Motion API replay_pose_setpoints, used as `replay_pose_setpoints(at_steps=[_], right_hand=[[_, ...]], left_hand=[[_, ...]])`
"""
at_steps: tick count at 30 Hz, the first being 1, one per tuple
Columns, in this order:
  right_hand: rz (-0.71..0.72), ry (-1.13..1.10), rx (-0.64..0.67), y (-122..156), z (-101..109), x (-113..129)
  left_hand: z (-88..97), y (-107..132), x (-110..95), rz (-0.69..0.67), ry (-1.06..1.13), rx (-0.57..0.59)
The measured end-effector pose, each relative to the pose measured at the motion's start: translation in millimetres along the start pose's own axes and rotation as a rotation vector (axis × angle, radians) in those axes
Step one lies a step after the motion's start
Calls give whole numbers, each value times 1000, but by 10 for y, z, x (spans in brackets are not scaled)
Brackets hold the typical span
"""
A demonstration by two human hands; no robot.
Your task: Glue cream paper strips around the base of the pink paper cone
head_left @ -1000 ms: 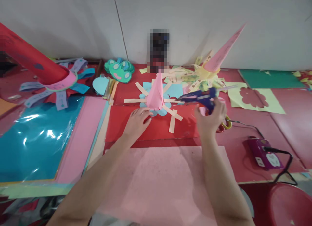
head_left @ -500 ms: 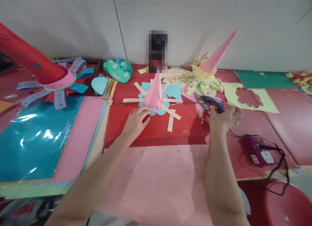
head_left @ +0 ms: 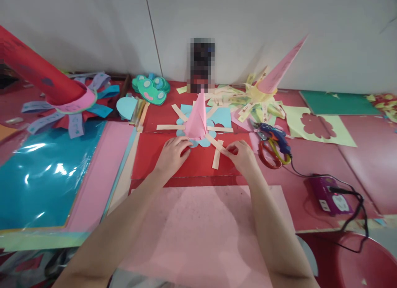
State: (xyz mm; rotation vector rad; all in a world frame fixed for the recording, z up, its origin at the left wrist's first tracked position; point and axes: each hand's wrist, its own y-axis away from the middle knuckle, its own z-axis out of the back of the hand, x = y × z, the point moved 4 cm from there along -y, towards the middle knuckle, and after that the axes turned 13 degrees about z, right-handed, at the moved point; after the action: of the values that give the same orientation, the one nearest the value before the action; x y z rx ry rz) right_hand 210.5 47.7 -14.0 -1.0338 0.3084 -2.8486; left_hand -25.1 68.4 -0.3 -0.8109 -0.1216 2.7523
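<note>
A pink paper cone (head_left: 196,120) stands upright on a light-blue paper flower (head_left: 204,143), with several cream paper strips fanned out around it. My left hand (head_left: 173,154) has its curled fingers on the flower's near-left edge. My right hand (head_left: 243,156) pinches the outer end of the front-right cream strip (head_left: 214,142). Another cream strip (head_left: 216,159) lies loose, crossing near that one. Beneath them is a red board (head_left: 186,168). To the right of my right hand lie a blue glue gun (head_left: 276,135) and scissors (head_left: 269,157) with red and yellow handles.
A purple power box (head_left: 330,195) with black cords sits at right. A red paper cone (head_left: 46,75) with lavender strips leans at left; a pink cone (head_left: 281,66) with yellow strips stands behind right. Green frog cutouts (head_left: 151,91) lie near the wall, blue wrapped sheets (head_left: 58,168) at left.
My right hand has left the glue gun lying by the scissors and moved left, where it now pinches a cream strip's end. My left hand has stayed on the flower.
</note>
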Motion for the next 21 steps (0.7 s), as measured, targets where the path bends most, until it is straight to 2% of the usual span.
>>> replay_pose_setpoints(at_steps=[6, 9, 13, 16, 18, 21], right_hand=[[-146, -375, 3, -55, 91, -49], [-183, -461, -14, -80, 106, -81], [-132, -415, -108, -93, 122, -81], [-76, -199, -214, -74, 209, -18], [22, -133, -150, -62, 237, 81], [214, -185, 202, -13, 178, 258]], left_hand=[[0, 2, 0, 13, -10, 0], [1, 4, -4, 15, -6, 6], [3, 2, -6, 16, -8, 9], [4, -1, -7, 14, -18, 5], [7, -3, -10, 8, -15, -4], [10, -2, -11, -1, -9, -10]])
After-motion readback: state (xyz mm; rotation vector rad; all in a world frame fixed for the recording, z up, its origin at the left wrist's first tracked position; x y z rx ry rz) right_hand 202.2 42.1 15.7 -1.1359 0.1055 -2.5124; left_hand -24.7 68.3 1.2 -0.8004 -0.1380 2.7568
